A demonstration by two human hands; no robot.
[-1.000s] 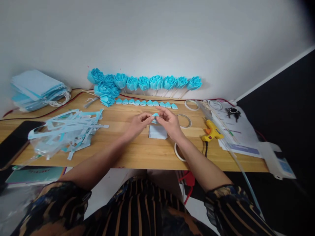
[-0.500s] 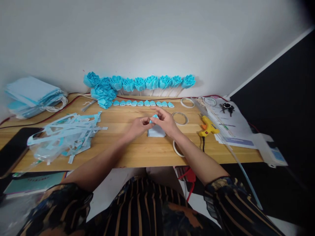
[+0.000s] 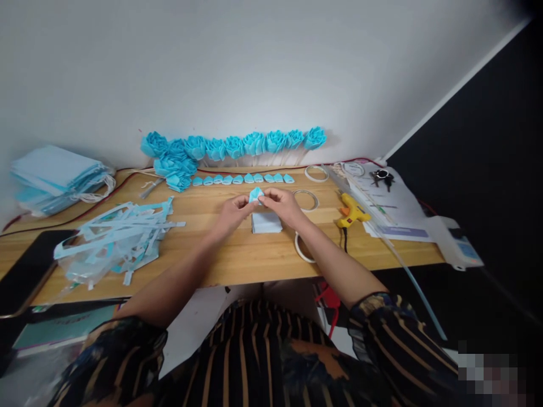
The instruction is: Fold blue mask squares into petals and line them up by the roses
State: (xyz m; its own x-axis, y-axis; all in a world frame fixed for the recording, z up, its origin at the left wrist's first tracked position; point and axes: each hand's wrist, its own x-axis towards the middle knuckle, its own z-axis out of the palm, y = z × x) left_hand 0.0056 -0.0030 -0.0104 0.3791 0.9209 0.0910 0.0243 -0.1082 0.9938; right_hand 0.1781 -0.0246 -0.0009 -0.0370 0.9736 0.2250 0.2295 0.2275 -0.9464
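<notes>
While your left fingers [image 3: 242, 200] and right fingers [image 3: 272, 193] pinch folded light-blue fabric [image 3: 255, 194], it's just beyond the white square-sheet stack [image 3: 266, 223].

No text is legible. Booklet [image 3: 46, 333], left of and below the fingers [image 3: 275, 196] — a line of characters [image 3: 70, 320], too blurred to read. Papers [image 3: 405, 198], well right of the fingers — faint print and a purple band [image 3: 405, 232], unreadable. Box [image 3: 445, 237], farther right, with a blue label [image 3: 469, 250], too small to decipher.
</notes>
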